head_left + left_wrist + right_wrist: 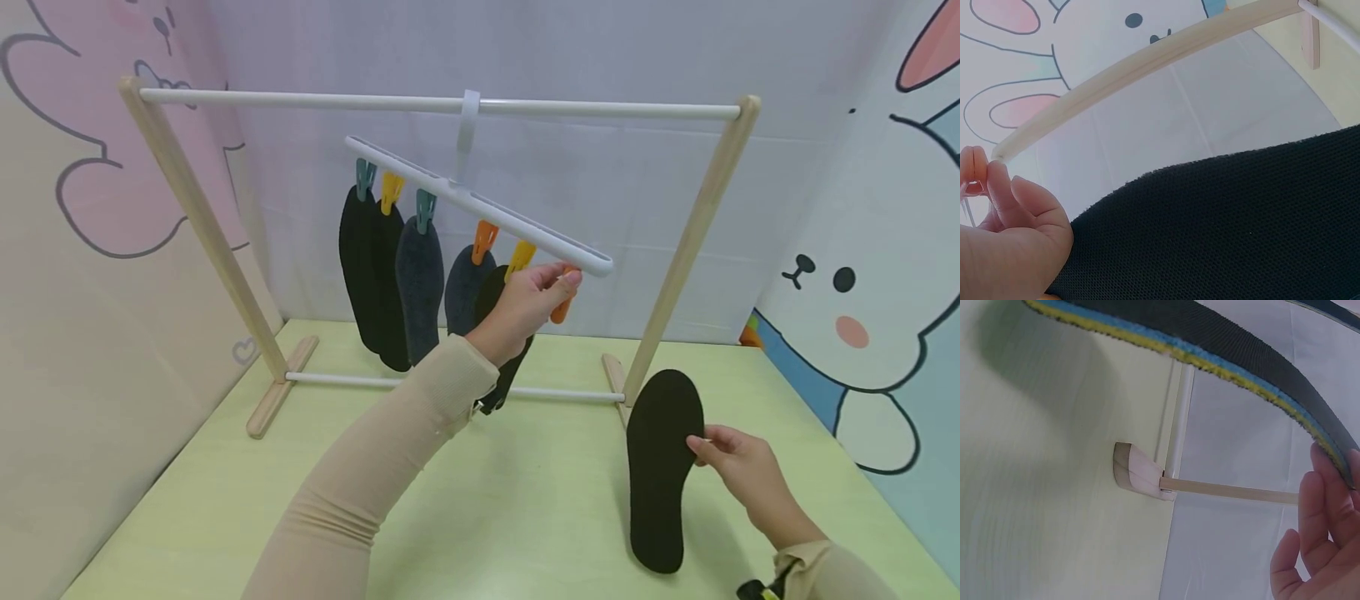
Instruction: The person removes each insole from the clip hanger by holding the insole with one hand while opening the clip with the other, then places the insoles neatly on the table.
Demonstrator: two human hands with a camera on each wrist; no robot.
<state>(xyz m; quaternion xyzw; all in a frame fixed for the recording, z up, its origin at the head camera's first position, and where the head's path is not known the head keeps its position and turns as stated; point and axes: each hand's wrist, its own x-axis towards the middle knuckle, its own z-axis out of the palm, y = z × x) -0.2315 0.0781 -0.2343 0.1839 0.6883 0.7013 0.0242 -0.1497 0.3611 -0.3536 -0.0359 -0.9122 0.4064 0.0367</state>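
Up at the low right end of a white hanger (525, 223), my left hand (528, 304) pinches an orange clip (562, 307) between thumb and fingers. Its pegged end (974, 167) shows at the fingertips in the left wrist view. A black shoe insole (663, 475) stands upright in my right hand (738, 467), thumb and fingers gripping its right edge. In the right wrist view the insole (1235, 344) shows blue and yellow layers along its side. Several insoles (420, 279) hang from green, yellow and orange clips on the hanger; one black insole is partly behind my left hand.
The hanger hooks over the white top bar (600, 108) of a wooden rack and tilts down to the right. The rack's right post (693, 250) rises behind the held insole. Its feet (281, 387) stand on a pale yellow-green table (465, 500), with a curtain (570, 50) behind.
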